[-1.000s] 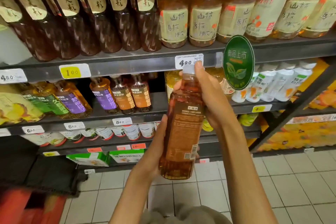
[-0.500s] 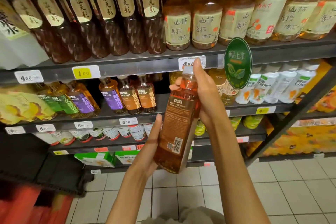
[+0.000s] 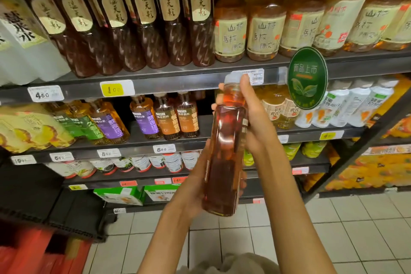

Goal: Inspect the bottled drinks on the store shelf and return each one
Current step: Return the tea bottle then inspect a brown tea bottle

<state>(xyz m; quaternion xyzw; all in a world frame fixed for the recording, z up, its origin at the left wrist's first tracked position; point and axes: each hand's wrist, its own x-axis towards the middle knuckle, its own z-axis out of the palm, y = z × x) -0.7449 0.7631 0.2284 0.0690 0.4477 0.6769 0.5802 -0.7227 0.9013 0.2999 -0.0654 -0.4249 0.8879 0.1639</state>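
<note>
I hold an amber tea bottle point(image 3: 224, 153) with a pale cap upright in front of the shelves, its clear side turned to me. My left hand point(image 3: 193, 187) cups its lower body, fingertips wrapping round the far side. My right hand point(image 3: 255, 122) grips the neck and shoulder, index finger beside the cap. Behind it stand rows of dark brown bottles point(image 3: 155, 29) and orange bottles with cream labels point(image 3: 264, 22) on the upper shelf point(image 3: 178, 83).
A green oval sign point(image 3: 307, 78) sticks out from the shelf edge just right of my hands. Smaller purple and orange labelled bottles point(image 3: 164, 118) fill the middle shelf, white bottles point(image 3: 347, 104) to the right. Tiled floor point(image 3: 289, 240) lies below; a slanted black rack point(image 3: 355, 140) at right.
The bottle has been turned about its axis: the printed back label with barcode faced me earlier, now the clear side shows. My head has tilted up slightly.
</note>
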